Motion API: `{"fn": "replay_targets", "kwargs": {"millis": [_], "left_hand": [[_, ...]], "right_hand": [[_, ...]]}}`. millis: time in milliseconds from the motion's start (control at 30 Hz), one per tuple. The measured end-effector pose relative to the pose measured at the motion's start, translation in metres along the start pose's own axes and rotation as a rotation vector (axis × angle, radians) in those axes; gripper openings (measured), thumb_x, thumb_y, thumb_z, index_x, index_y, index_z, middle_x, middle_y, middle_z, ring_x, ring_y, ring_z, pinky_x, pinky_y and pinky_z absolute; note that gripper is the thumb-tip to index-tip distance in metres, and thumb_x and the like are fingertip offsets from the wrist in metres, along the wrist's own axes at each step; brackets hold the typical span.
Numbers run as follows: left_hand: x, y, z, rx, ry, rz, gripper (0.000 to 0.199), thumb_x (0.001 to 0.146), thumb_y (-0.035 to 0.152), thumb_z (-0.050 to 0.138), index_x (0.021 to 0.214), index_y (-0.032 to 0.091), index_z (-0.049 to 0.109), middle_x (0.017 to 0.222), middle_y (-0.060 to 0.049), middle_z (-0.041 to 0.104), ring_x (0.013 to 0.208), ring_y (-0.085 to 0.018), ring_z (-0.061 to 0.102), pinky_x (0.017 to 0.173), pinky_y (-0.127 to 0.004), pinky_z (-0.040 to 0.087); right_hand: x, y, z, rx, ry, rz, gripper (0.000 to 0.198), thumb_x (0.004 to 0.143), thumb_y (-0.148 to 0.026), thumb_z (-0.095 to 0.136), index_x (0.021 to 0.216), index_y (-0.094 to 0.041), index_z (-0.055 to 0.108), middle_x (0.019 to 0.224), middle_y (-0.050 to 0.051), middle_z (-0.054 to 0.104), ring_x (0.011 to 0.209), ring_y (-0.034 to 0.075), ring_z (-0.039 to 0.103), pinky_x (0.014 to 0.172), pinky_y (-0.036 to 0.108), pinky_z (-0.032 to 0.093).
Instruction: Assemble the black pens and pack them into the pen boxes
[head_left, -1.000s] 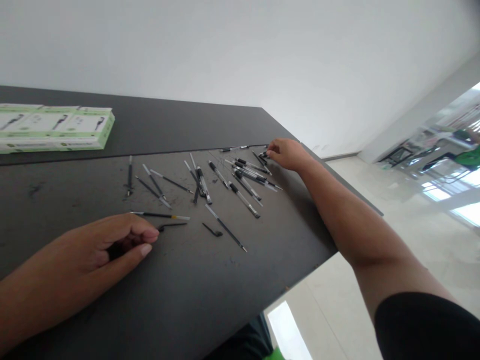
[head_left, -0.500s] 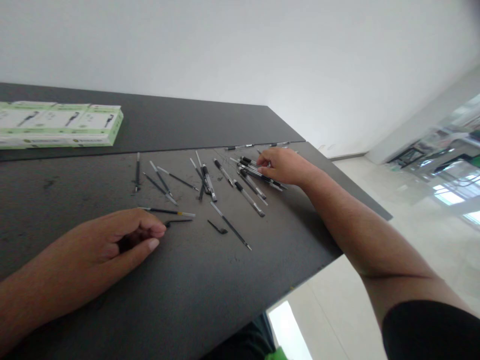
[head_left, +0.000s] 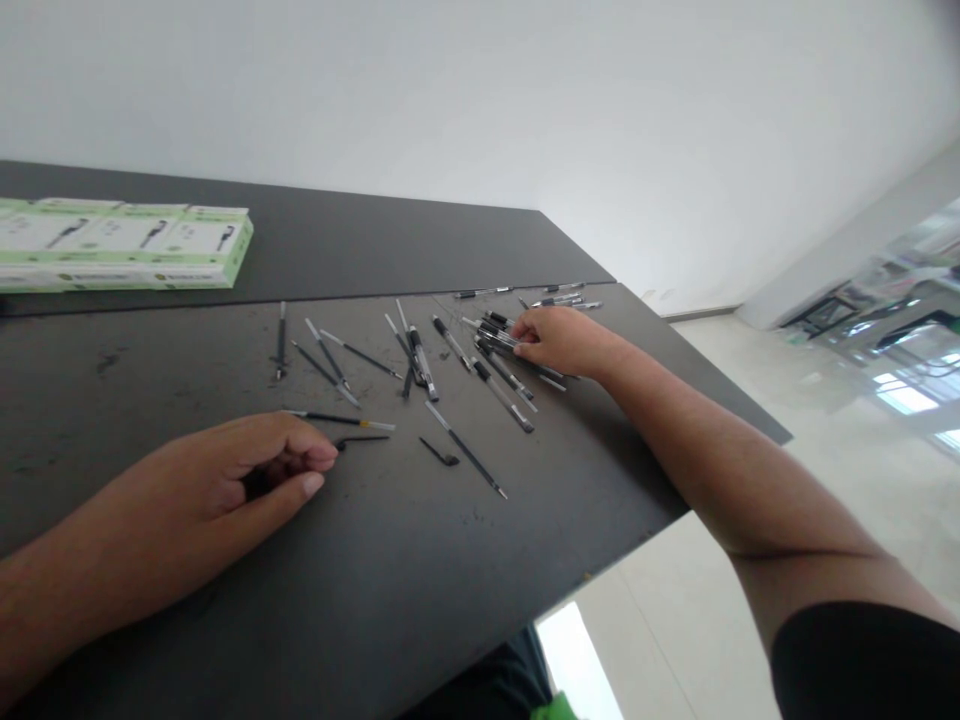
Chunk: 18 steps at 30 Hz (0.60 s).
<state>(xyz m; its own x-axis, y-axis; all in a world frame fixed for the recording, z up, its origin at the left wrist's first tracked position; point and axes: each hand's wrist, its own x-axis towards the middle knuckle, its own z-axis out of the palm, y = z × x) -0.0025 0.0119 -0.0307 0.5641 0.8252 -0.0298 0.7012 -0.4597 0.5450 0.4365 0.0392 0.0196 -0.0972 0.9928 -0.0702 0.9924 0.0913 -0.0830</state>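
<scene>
From the head view, the left hand [head_left: 217,465] lay half curled over the table [head_left: 360,600], nothing visible in it, fingertips just beside a bent black piece [head_left: 366,438]. The right hand [head_left: 556,338] reached into a heap of pens [head_left: 510,373] towards the table's right end; whether it gripped any, I couldn't quite tell. The work looked unfinished to me: several pens lay bunched, while loose refills [head_left: 466,449] lay scattered between the hands.
</scene>
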Motion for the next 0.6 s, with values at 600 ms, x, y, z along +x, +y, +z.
{"fn": "replay_targets", "kwargs": {"millis": [600], "left_hand": [[0.008, -0.007, 0.000, 0.043, -0.014, 0.049, 0.045, 0.093, 0.069, 0.056, 0.105, 0.034, 0.082, 0.100, 0.000, 0.085, 0.087, -0.025, 0.079, 0.074, -0.036, 0.058]], "right_hand": [[0.019, 0.010, 0.010, -0.213, 0.087, 0.052, 0.031, 0.102, -0.022, 0.062, 0.114, -0.013, 0.089, 0.119, 0.020, 0.087, 0.112, 0.033, 0.078, 0.100, 0.039, 0.057]]}}
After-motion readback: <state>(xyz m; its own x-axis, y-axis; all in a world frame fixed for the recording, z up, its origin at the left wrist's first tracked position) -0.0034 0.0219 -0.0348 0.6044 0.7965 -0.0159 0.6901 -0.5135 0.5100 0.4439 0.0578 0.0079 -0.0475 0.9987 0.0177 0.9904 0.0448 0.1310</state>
